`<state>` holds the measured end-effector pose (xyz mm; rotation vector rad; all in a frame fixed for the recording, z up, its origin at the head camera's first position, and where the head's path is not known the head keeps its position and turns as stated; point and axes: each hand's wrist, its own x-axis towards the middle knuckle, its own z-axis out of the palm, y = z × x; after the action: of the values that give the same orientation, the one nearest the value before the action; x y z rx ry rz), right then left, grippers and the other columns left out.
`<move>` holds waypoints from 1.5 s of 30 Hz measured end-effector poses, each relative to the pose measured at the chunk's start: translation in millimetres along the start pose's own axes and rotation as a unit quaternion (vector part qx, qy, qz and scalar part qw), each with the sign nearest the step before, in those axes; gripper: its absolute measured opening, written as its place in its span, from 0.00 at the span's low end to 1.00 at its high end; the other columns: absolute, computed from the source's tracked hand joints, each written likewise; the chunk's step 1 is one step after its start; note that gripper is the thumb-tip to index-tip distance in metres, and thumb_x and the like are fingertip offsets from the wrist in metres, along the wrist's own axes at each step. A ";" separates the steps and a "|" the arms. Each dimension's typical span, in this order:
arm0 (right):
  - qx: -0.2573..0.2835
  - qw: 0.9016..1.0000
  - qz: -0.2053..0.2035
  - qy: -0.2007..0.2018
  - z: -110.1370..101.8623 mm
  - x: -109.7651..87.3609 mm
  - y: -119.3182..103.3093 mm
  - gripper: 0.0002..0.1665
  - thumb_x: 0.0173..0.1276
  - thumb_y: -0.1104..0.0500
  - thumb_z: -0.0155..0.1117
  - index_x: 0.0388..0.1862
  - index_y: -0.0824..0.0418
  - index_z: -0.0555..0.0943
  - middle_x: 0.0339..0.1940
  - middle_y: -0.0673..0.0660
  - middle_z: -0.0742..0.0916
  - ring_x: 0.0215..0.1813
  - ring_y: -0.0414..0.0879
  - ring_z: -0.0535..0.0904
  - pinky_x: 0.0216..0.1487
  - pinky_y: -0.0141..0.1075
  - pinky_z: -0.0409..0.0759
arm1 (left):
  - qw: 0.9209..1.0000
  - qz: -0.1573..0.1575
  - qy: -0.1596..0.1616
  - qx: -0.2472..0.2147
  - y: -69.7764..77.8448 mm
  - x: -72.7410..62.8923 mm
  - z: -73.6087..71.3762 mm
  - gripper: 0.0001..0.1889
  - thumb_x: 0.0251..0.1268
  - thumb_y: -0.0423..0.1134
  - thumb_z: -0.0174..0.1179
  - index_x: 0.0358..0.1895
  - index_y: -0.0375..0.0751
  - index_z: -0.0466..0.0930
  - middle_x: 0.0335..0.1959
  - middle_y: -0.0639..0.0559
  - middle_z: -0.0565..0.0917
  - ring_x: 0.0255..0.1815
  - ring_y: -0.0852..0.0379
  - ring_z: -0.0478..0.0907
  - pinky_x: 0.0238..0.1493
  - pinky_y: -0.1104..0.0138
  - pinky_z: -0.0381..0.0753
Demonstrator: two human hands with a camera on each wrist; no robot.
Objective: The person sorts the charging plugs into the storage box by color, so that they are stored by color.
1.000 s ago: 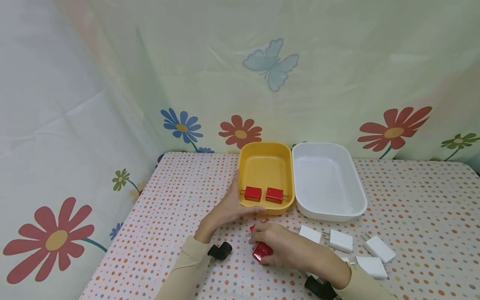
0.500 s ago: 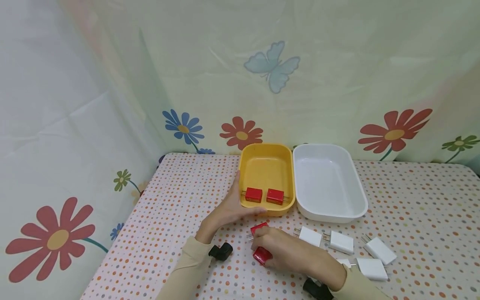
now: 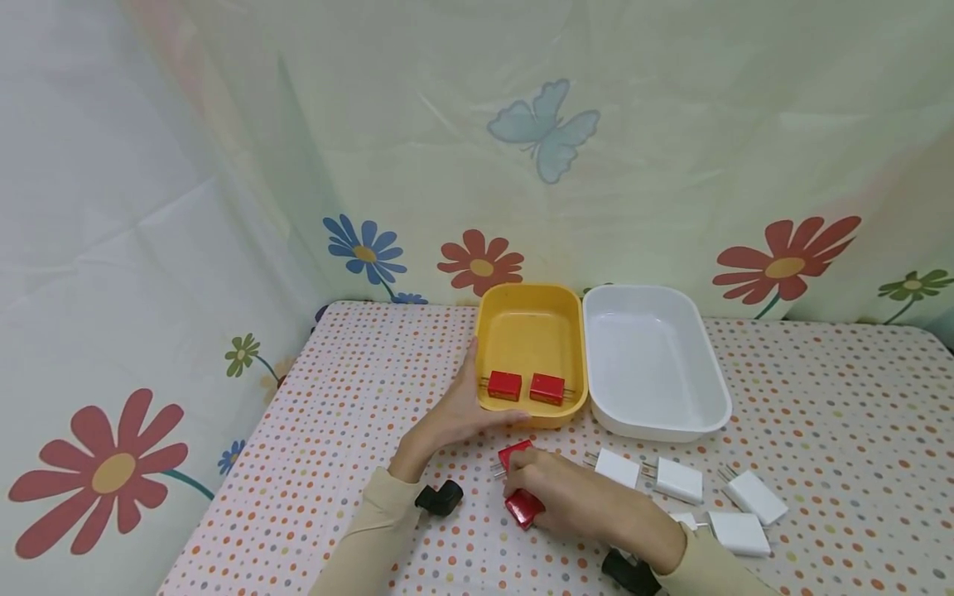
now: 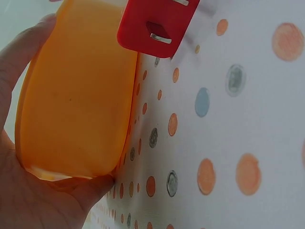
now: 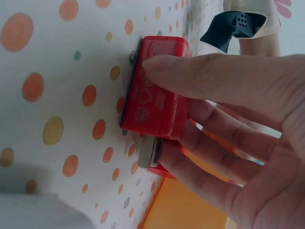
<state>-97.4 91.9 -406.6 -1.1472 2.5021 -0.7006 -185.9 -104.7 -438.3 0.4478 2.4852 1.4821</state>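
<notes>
My left hand [image 3: 456, 411] holds the near left corner of a yellow tray [image 3: 584, 364], thumb along its front wall and fingers along its left side. Two red charger plugs, a left one [image 3: 504, 386] and a right one [image 3: 547, 389], lie inside. In front of the tray, my right hand [image 3: 577, 494] pinches a red charger plug [image 5: 155, 90], thumb on its printed face and fingers behind, close over the tablecloth. Just beyond those fingers lies another red charger plug [image 3: 514, 454], partly hidden by the hand; its prongs show in the left wrist view.
A white tray [image 3: 656, 430] stands against the yellow tray's right side. Several white charger plugs [image 3: 678, 480] lie on the dotted tablecloth [image 3: 395, 372] right of my right hand, one partly behind the forearm. A flowered curtain [image 3: 633, 207] hangs behind the table.
My right hand and the red charger plug in it have shifted only slightly. My left hand stays on the yellow tray.
</notes>
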 end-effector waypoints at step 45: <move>-0.004 0.995 -0.026 0.097 -100.7 -8.0 14.5 0.22 0.56 0.65 0.84 0.50 0.63 0.89 0.44 0.52 0.88 0.42 0.41 0.82 0.44 0.33 0.88 | 0.999 0.037 -0.012 -0.005 -2.0 5.0 -1.8 0.67 0.57 0.48 0.79 0.86 0.49 0.31 0.78 0.44 0.60 0.74 0.48 0.63 0.74 0.49 0.68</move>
<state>-147.2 136.9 -329.8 -1.2053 2.6430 -0.8530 -191.5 -105.3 -439.4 0.5592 2.4662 1.5073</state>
